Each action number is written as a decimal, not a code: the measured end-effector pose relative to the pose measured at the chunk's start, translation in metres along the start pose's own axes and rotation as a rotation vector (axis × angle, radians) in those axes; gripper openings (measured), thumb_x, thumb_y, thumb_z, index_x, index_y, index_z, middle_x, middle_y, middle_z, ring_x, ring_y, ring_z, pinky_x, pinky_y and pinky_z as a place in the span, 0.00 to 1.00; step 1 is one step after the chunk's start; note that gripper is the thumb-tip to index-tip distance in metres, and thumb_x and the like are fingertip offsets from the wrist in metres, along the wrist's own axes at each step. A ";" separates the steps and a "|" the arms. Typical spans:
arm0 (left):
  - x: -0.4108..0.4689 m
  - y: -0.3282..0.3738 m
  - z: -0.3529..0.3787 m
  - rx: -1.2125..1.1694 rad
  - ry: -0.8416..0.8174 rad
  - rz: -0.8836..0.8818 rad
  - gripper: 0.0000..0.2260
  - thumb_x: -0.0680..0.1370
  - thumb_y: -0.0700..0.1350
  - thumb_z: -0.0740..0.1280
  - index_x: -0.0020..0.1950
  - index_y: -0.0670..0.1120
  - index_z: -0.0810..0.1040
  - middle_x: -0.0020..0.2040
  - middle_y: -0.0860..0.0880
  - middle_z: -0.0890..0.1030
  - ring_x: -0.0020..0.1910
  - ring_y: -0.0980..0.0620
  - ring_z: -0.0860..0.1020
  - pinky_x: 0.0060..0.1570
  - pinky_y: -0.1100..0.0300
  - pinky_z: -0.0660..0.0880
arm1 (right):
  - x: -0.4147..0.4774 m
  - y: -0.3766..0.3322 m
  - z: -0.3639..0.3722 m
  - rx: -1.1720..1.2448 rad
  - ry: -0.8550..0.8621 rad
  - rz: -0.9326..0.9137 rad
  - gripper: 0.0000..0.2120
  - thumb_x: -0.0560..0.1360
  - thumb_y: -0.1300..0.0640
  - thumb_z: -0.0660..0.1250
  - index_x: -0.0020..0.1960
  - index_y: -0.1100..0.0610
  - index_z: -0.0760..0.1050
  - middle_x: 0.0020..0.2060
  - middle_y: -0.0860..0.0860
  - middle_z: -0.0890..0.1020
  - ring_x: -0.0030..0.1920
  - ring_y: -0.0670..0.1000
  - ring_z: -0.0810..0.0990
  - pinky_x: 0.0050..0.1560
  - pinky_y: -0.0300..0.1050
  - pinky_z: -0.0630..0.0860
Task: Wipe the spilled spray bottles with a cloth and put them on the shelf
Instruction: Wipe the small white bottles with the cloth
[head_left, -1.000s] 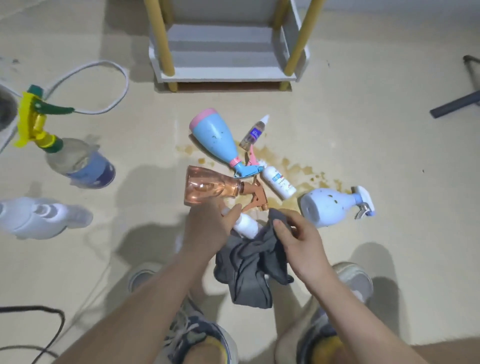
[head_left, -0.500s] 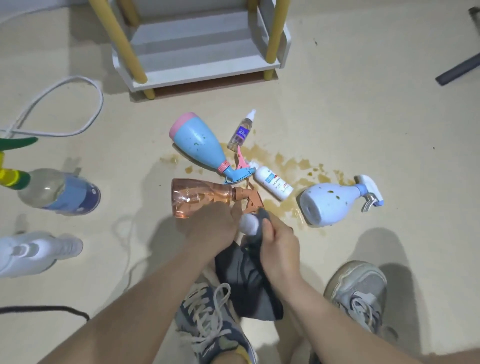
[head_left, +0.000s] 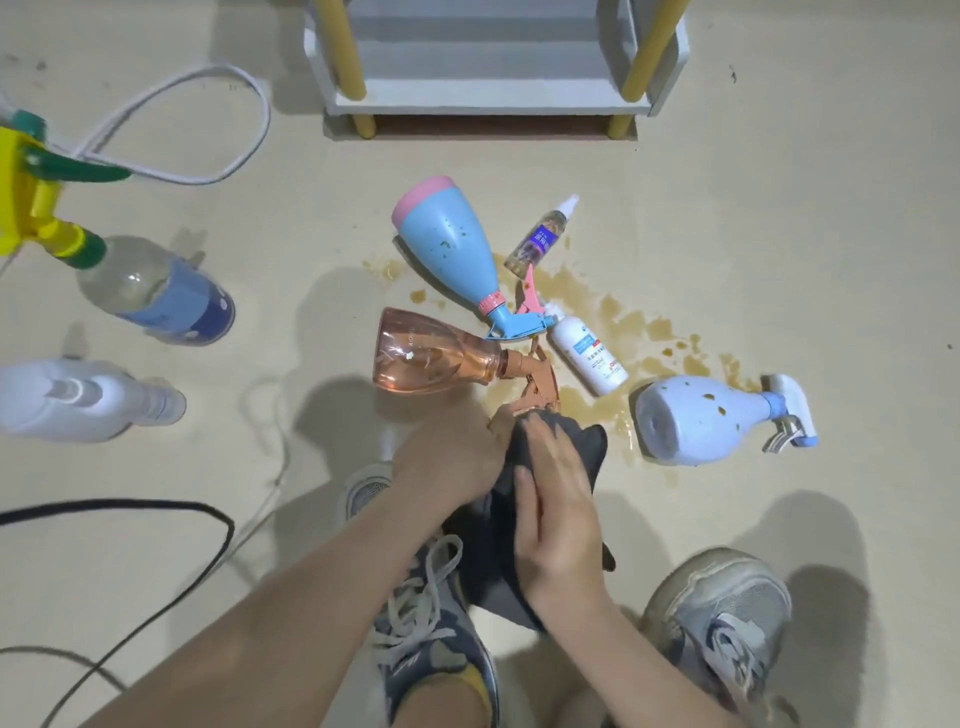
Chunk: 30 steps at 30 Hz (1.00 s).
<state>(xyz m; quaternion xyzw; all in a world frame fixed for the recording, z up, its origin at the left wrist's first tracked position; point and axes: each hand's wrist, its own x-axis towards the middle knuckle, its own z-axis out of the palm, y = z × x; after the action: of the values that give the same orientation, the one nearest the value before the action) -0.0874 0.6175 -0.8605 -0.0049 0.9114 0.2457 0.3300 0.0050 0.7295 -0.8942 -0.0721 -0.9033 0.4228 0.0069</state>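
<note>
- The shelf (head_left: 483, 106) stands at the top centre of the frame, its yellow legs on the floor.
- A brown spill (head_left: 660, 330) spreads over the floor right of centre, under and between the fallen bottles.
- The blue bottle (head_left: 447, 244) lies at centre with its pink base toward the upper left.
- The orange bottle (head_left: 426, 358) lies just below it, and their nozzles touch.
- The pale bottle (head_left: 701, 421) lies on its side at the right, spotted brown.
- The dark cloth (head_left: 587, 447) is bunched between both hands, below centre.
- The left hand (head_left: 447, 457) clasps the cloth bundle, fingers curled; what is inside is hidden.
- The right hand (head_left: 561, 514) wraps over the cloth, fingers grasping it.
- The white bottle (head_left: 589, 358) lies in the spill.
- The small clear bottle (head_left: 540, 241) lies just beside the blue bottle.
</note>
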 end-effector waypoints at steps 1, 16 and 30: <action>-0.003 -0.004 0.000 -0.044 -0.023 -0.017 0.18 0.83 0.55 0.49 0.47 0.47 0.74 0.44 0.46 0.78 0.45 0.48 0.76 0.50 0.54 0.71 | 0.002 0.008 0.000 -0.019 -0.044 -0.052 0.20 0.82 0.56 0.56 0.74 0.55 0.68 0.72 0.49 0.71 0.75 0.48 0.64 0.75 0.41 0.58; -0.015 -0.010 0.007 -0.067 0.078 -0.060 0.23 0.82 0.60 0.51 0.33 0.49 0.68 0.33 0.49 0.73 0.38 0.45 0.74 0.40 0.56 0.67 | 0.022 0.036 -0.016 -0.171 -0.226 -0.161 0.23 0.81 0.49 0.57 0.74 0.54 0.67 0.71 0.49 0.72 0.73 0.53 0.67 0.71 0.49 0.66; -0.009 0.001 0.003 -0.596 0.152 0.127 0.08 0.72 0.44 0.74 0.49 0.53 0.81 0.44 0.55 0.82 0.46 0.56 0.80 0.53 0.52 0.78 | 0.063 0.014 -0.038 0.189 -0.346 0.135 0.20 0.75 0.50 0.72 0.65 0.53 0.74 0.59 0.45 0.81 0.61 0.45 0.77 0.63 0.44 0.72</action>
<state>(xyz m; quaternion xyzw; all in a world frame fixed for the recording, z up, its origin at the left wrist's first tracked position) -0.0790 0.6180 -0.8568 -0.0629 0.8198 0.5212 0.2288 -0.0526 0.7761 -0.8834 -0.0579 -0.8405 0.5113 -0.1699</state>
